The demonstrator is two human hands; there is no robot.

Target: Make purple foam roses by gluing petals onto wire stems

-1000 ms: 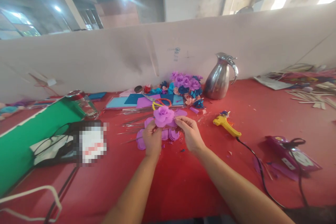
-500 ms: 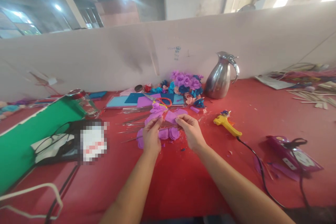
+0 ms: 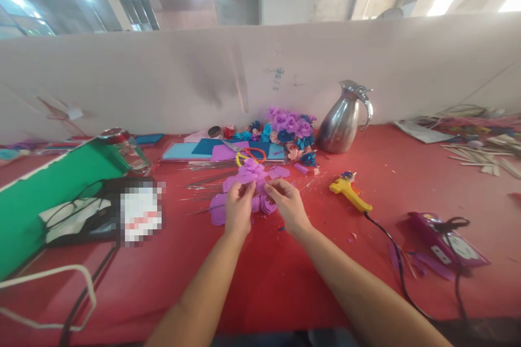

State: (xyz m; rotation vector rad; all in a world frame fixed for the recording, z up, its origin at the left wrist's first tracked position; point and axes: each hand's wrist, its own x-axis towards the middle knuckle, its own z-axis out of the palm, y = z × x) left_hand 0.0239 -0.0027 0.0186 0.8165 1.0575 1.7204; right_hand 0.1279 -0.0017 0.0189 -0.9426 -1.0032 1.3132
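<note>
My left hand (image 3: 237, 208) and my right hand (image 3: 288, 205) both pinch a purple foam flower (image 3: 250, 172) just above the red table (image 3: 277, 276). The bloom tilts away from me, past my fingertips. Loose purple foam petals (image 3: 218, 210) lie on the table under and to the left of my hands. Thin metal wires (image 3: 205, 180) lie just beyond the left hand.
A yellow glue gun (image 3: 350, 193) with a black cord lies right of my hands, a purple power strip (image 3: 448, 238) farther right. Behind are scissors (image 3: 246, 156), foam sheets (image 3: 183, 152), a flower pile (image 3: 291, 131) and a steel jug (image 3: 344, 119). A green sheet (image 3: 44, 190) and glass jar (image 3: 126, 154) sit left.
The flower faced up a second ago, then tipped away from me. My hands have drawn closer together on it and shifted slightly left and lower.
</note>
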